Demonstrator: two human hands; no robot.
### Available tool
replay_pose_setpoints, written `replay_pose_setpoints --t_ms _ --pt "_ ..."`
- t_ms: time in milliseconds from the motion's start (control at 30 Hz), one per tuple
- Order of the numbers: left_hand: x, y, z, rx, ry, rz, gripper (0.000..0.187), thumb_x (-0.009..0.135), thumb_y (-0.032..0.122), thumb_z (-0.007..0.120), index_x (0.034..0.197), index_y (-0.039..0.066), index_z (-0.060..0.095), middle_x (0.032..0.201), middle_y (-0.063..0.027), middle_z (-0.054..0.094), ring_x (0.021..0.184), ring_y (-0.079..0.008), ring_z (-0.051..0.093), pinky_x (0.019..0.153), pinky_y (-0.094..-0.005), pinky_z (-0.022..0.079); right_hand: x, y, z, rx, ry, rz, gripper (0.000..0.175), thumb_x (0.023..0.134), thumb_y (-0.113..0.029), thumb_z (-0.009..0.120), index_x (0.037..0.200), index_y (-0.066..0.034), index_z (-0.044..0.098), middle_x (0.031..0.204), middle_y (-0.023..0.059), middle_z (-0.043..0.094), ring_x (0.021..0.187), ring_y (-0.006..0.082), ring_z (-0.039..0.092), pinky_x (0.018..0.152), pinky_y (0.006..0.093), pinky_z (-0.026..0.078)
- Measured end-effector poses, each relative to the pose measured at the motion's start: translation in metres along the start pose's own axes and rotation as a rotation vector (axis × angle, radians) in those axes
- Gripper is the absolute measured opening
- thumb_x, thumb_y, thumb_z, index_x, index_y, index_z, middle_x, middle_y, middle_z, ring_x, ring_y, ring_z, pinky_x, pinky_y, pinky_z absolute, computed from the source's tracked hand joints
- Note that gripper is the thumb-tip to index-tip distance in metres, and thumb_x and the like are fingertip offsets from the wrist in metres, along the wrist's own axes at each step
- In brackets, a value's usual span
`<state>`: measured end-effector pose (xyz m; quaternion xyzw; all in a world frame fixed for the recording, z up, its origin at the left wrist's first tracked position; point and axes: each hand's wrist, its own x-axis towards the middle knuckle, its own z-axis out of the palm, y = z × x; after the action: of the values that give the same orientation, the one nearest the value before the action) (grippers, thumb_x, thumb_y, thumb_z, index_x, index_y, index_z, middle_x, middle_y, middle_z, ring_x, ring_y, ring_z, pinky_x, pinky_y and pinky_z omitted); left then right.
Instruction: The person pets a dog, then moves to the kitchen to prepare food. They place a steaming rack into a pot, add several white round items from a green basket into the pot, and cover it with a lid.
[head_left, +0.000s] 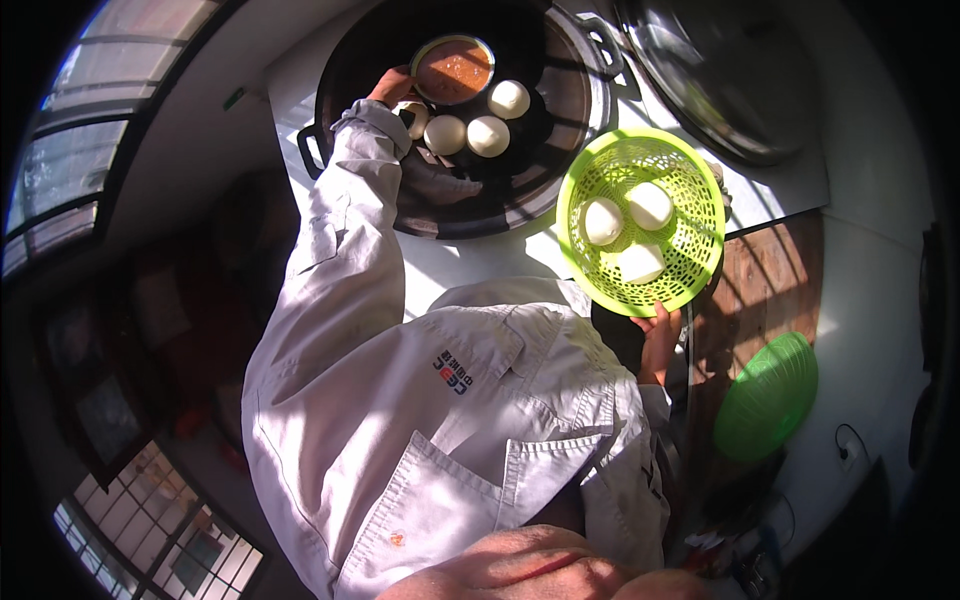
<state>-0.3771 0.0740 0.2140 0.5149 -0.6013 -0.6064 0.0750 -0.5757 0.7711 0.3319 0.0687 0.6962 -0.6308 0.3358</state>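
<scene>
At the upper middle, a large dark wok (465, 199) holds a bowl of orange-red sauce (454, 69) and several round white buns (488, 136). My left hand (393, 85) has its fingers at the bowl's left rim; some of its fingertips are hidden. Just below that hand, one bun (414, 120) is partly covered by my sleeve. My right hand (658, 334) grips the near rim of a lime-green plastic basket (694, 247). Inside the basket lie three white buns (649, 206), apart from the wok's own. The basket is beside the wok's lower right edge.
Metal loop handles (602, 46) project from the wok's sides. A large round metal lid (720, 75) lies at the upper right. Right of me is a brown wooden surface (765, 277) with a green mesh-like cover (769, 397). A barred window (97, 112) is at the left.
</scene>
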Motion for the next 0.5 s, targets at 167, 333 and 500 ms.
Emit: replay_pose_setpoints --t_ms 167,333,500 --pt "-0.035 0.024 0.01 -0.081 0.035 0.082 0.039 0.09 0.001 0.061 0.129 -0.002 0.06 0.108 -0.0152 0.071 0.088 -0.0287 0.074 0.074 -0.0386 0.065 0.001 0.003 -0.007 -0.018 0.058 0.008 0.035 0.098 -0.016 0.056 0.128 0.0015 0.049 0.118 0.0142 0.064 0.091 0.0247 0.071 0.066 0.0324 0.062" --pt "-0.049 0.036 0.024 -0.142 0.021 0.115 0.043 0.093 0.0 0.058 0.135 -0.006 0.054 0.112 -0.0174 0.069 0.091 -0.0296 0.074 0.08 -0.0404 0.064 0.001 0.001 -0.007 -0.005 0.044 0.034 0.038 0.098 -0.015 0.054 0.131 0.0022 0.047 0.12 0.0152 0.064 0.091 0.0251 0.071 0.067 0.0325 0.062" --pt "-0.051 0.049 0.039 -0.148 0.012 0.128 0.043 0.093 -0.001 0.055 0.135 -0.005 0.053 0.115 -0.0193 0.068 0.096 -0.0301 0.073 0.08 -0.039 0.065 0.0 -0.001 -0.007 -0.028 0.049 0.02 0.037 0.098 -0.015 0.054 0.13 0.001 0.047 0.118 0.0149 0.064 0.091 0.0247 0.071 0.067 0.0322 0.061"
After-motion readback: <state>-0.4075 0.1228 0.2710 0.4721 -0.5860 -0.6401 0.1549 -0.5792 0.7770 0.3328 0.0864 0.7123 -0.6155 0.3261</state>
